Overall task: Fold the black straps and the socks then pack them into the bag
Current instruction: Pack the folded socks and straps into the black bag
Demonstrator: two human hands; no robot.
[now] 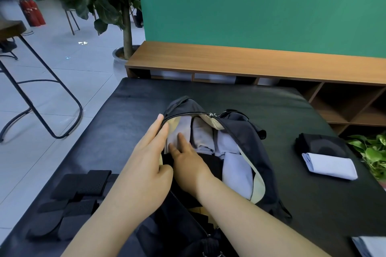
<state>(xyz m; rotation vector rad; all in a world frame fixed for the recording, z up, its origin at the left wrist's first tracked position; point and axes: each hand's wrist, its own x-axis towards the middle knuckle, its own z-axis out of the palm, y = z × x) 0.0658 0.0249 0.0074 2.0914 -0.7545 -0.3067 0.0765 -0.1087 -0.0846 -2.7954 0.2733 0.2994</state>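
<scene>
Nearest the person, at the desk's (313,204) near-left corner, the black straps (77,196) lie in a loose group of flat folded pieces, probably staged there to go in after the socks. At the near-right corner the edge of a pale folded cloth (371,246) just shows; I cannot tell what it is.

Both forearms reach forward over the near edge into the bag (248,129), which lies unzipped in the middle of the desk with its mouth gaping toward the person. The left hand (144,165) rests along the bag's left zipper edge, fingers straight and together and gripping nothing, thumb tucked in at the rim; it appears to be pressing that side aside to keep the opening wide. The right hand (188,158) is inside the mouth, fingers extended and slightly spread, tips pressing on grey folded socks (200,135) already packed in a row against the bag's far end. It holds nothing, seemingly tamping them down or making room. More pale folded pieces sit beside them along the bag's right side, and something dark lies beneath the palm.

Farther right, near the desk's right edge, one folded white sock (330,166) waits beside a dark folded bundle (319,142), both still unpacked, so packing looks roughly midway.
</scene>
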